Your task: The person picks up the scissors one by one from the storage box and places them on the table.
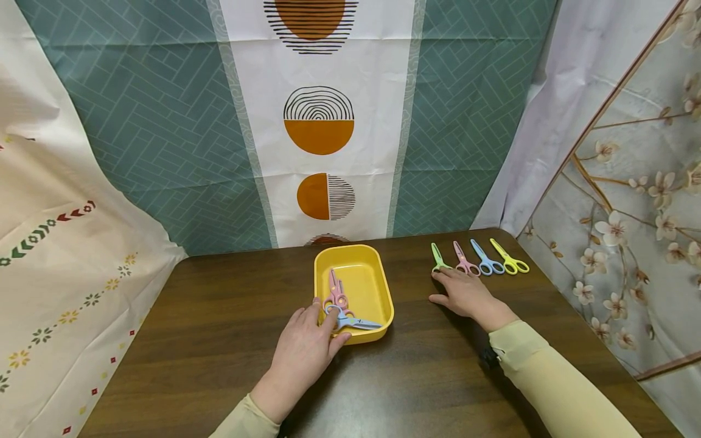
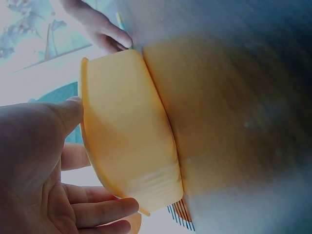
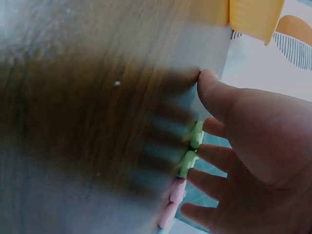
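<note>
My left hand [image 1: 304, 348] rests at the near left corner of a yellow tray [image 1: 386, 292], its thumb touching the rim and its index finger over the handles of blue scissors [image 1: 358, 322]. Beneath these, pink scissors [image 1: 334, 286] lie in the tray; how many is unclear. My right hand [image 1: 468, 293] reaches over the table with spread fingers, fingertips at the handles of green scissors [image 1: 435, 252]. In the right wrist view the fingers touch or nearly touch the green handle loops [image 3: 196, 135]; the thumb is apart from them.
Right of the green pair, pink scissors [image 1: 460, 252], blue scissors [image 1: 484, 255] and yellow scissors [image 1: 506, 255] lie in a row near the table's back right corner. A patterned curtain [image 1: 372, 140] hangs behind the dark wooden table [image 1: 230, 316], with cloths at both sides.
</note>
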`<state>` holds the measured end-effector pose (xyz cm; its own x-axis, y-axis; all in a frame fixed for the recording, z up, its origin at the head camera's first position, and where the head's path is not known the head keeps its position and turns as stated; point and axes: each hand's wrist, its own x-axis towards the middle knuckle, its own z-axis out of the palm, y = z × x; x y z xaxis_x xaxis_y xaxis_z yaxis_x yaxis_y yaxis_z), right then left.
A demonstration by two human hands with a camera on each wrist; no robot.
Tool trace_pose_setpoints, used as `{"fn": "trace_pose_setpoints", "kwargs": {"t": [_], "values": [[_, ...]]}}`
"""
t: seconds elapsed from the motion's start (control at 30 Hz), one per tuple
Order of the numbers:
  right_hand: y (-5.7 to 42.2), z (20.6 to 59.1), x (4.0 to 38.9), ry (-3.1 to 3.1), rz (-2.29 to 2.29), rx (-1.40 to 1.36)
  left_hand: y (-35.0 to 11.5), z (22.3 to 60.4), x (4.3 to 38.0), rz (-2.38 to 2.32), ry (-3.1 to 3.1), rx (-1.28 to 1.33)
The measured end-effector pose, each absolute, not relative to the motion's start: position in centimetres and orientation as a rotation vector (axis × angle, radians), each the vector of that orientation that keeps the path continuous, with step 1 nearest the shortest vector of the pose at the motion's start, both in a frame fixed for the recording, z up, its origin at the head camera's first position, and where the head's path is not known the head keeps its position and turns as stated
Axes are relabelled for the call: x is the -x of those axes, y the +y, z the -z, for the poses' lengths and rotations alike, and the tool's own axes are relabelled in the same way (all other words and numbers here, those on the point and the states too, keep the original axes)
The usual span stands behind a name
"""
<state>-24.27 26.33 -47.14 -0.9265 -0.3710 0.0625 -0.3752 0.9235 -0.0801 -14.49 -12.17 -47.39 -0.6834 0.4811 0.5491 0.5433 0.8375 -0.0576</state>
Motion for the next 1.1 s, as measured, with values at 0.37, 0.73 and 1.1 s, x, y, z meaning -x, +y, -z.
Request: {"fn": "trace_pose_setpoints", "kwargs": {"t": [0.37,0.73,1.1], "values": [[26.43,47.05,24.0,-3.015,-0.131,-0.582,-12.19,47.36,14.5,0.152,-2.445,0.751],[26.44,47.15,23.86,-3.016,-0.133,-0.563,-12.19,47.31,14.45,0.16,-2.444,0.749],[26.37,47.71,23.97,-2.928,-0.069,-0.566,-12.3,47.23,14.39,0.175,-2.449,0.754]]}}
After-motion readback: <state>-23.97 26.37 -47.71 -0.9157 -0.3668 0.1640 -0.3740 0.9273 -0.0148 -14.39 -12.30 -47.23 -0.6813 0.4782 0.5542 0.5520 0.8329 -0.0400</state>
